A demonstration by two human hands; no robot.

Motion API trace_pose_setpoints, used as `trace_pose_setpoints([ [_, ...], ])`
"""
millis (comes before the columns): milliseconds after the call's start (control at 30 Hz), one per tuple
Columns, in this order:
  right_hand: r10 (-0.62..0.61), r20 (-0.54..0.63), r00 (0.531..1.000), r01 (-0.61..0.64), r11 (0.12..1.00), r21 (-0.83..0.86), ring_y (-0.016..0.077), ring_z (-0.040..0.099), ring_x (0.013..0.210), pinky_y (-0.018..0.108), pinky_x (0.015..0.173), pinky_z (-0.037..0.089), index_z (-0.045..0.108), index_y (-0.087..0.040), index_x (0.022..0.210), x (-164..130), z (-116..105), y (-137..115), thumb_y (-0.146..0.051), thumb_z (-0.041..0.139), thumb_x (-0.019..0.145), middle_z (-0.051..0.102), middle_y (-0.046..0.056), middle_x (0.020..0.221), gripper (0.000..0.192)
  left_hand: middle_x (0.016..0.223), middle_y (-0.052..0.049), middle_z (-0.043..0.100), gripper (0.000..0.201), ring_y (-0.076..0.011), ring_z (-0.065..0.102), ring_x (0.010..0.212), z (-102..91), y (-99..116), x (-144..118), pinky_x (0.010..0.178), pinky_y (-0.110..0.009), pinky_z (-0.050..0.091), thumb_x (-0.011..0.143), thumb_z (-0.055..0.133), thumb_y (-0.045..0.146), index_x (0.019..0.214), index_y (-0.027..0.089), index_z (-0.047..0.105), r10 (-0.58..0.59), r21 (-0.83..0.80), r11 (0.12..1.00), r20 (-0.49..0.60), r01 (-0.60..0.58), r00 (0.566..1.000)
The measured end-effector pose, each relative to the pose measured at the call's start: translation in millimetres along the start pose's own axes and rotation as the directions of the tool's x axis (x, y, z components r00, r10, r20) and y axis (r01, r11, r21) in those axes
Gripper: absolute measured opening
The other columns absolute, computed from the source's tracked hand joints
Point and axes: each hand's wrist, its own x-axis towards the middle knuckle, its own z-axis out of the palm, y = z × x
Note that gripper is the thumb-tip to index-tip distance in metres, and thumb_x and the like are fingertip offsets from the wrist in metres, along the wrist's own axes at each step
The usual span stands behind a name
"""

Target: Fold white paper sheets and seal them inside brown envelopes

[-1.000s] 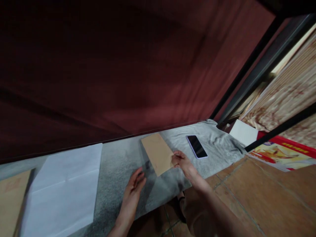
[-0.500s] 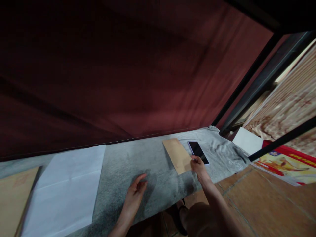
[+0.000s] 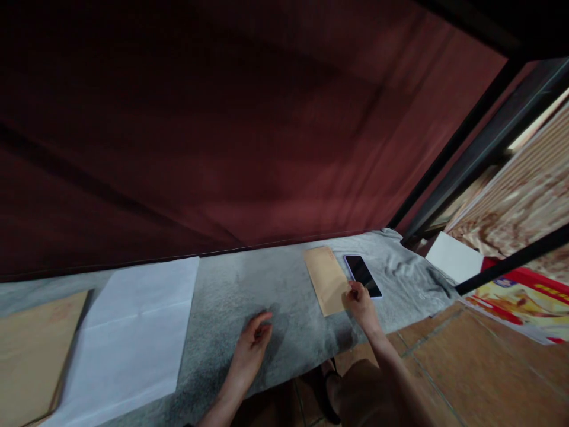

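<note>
A small brown paper envelope (image 3: 326, 281) lies on the grey cloth surface (image 3: 222, 302), right of centre. At its right edge is my right hand (image 3: 362, 305), fingers closed on the envelope's side; the fingertips are partly hidden. Just beyond that hand lies a dark-screened phone (image 3: 362, 274) with a pale purple edge. My left hand (image 3: 253, 344) hovers over the cloth to the left of the envelope, holding nothing, its fingers loosely curved and apart from the thumb.
White paper sheets (image 3: 142, 332) with a crease lie to the left. A stack of larger brown envelopes (image 3: 40, 350) sits at the far left. A dark red curtain (image 3: 267, 148) hangs behind. At right are black frame bars (image 3: 511, 261), a white box (image 3: 453, 258) and a red-and-yellow printed package (image 3: 524, 296).
The small envelope has turned slightly and lies flatter, with my right hand still at its edge. My left hand keeps nearly the same pose. The whole view has shifted a little.
</note>
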Motion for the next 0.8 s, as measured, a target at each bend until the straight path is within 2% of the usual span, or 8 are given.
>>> trace_pose_setpoints([
  [100, -0.17, -0.037, 0.985, 0.153, 0.946, -0.285, 0.0268, 0.062, 0.093, 0.042, 0.087, 0.05, 0.066, -0.017, 0.107, -5.5, 0.2, -5.3, -0.025, 0.046, 0.083, 0.063, 0.012, 0.098, 0.032, 0.092, -0.008, 0.076, 0.042, -0.0256, 0.069, 0.089, -0.9, -5.5, 0.5, 0.09, -0.042, 0.053, 0.07, 0.069, 0.05, 0.102, 0.023, 0.074, 0.013, -0.011, 1.0, -0.003, -0.013, 1.0],
  [200, -0.308, -0.004, 0.951, 0.282, 0.878, -0.387, 0.0291, 0.061, 0.101, 0.046, 0.09, 0.05, 0.064, -0.017, 0.113, -8.1, 4.6, -10.7, -0.023, 0.045, 0.086, 0.063, 0.016, 0.113, 0.034, 0.09, -0.007, 0.075, 0.038, -0.0248, 0.068, 0.086, -0.4, -12.0, 0.3, 0.088, -0.043, 0.054, 0.073, 0.066, 0.044, 0.103, 0.021, 0.074, 0.026, -0.013, 1.0, -0.003, -0.026, 1.0],
  [367, -0.489, 0.133, 0.862, 0.506, 0.814, -0.285, 0.0312, 0.057, 0.114, 0.05, 0.095, 0.05, 0.062, -0.018, 0.117, -19.4, 37.2, -20.4, -0.024, 0.046, 0.091, 0.059, 0.018, 0.127, 0.032, 0.1, -0.009, 0.073, 0.033, -0.0235, 0.068, 0.091, -12.5, -6.9, 3.3, 0.09, -0.042, 0.055, 0.08, 0.058, 0.031, 0.107, 0.019, 0.072, 0.113, 0.052, 0.992, -0.051, -0.111, 0.992],
  [467, -0.559, 0.249, 0.791, 0.598, 0.793, -0.119, 0.0301, 0.057, 0.119, 0.05, 0.096, 0.051, 0.062, -0.02, 0.119, -37.4, 66.1, -33.5, -0.021, 0.046, 0.091, 0.06, 0.016, 0.127, 0.033, 0.128, -0.01, 0.066, 0.037, -0.025, 0.061, 0.12, -41.6, 8.6, 8.0, 0.104, -0.042, 0.049, 0.083, 0.053, 0.022, 0.116, 0.021, 0.07, 0.278, 0.296, 0.929, -0.169, -0.221, 0.946],
  [533, -0.587, 0.308, 0.748, 0.625, 0.78, -0.03, 0.0294, 0.057, 0.119, 0.05, 0.097, 0.051, 0.063, -0.022, 0.119, -52.3, 83.0, -45.7, -0.02, 0.046, 0.09, 0.062, 0.014, 0.127, 0.034, 0.143, -0.013, 0.057, 0.041, -0.0281, 0.05, 0.135, -67.4, 18.7, 7.9, 0.114, -0.046, 0.039, 0.087, 0.052, 0.021, 0.126, 0.02, 0.065, 0.317, 0.563, 0.817, -0.257, -0.125, 0.913],
  [600, -0.602, 0.346, 0.719, 0.634, 0.773, 0.025, 0.029, 0.058, 0.12, 0.05, 0.098, 0.051, 0.064, -0.022, 0.118, -66.7, 96.1, -58.7, -0.018, 0.045, 0.09, 0.062, 0.014, 0.127, 0.035, 0.153, -0.018, 0.046, 0.048, -0.0323, 0.041, 0.142, -92.2, 24.9, 4.1, 0.116, -0.05, 0.035, 0.09, 0.051, 0.022, 0.137, 0.016, 0.056, 0.264, 0.723, 0.687, -0.337, 0.069, 0.904],
  [700, -0.616, 0.384, 0.687, 0.644, 0.762, 0.069, 0.0285, 0.059, 0.12, 0.049, 0.099, 0.052, 0.066, -0.021, 0.118, -84.9, 110.3, -76.0, -0.016, 0.044, 0.09, 0.063, 0.014, 0.128, 0.035, 0.158, -0.025, 0.034, 0.06, -0.0374, 0.033, 0.146, -118.1, 25.4, -6.1, 0.112, -0.054, 0.035, 0.091, 0.052, 0.029, 0.148, 0.01, 0.042, 0.106, 0.79, 0.534, -0.417, 0.302, 0.903],
  [800, -0.622, 0.419, 0.662, 0.662, 0.747, 0.062, 0.0278, 0.061, 0.117, 0.048, 0.097, 0.053, 0.067, -0.023, 0.117, -99.2, 120.7, -88.6, -0.014, 0.045, 0.09, 0.065, 0.012, 0.126, 0.036, 0.159, -0.026, 0.033, 0.069, -0.04, 0.028, 0.148, -129.5, 21.3, -16.8, 0.111, -0.06, 0.032, 0.088, 0.058, 0.038, 0.149, 0.011, 0.038, -0.031, 0.817, 0.429, -0.413, 0.385, 0.91],
])
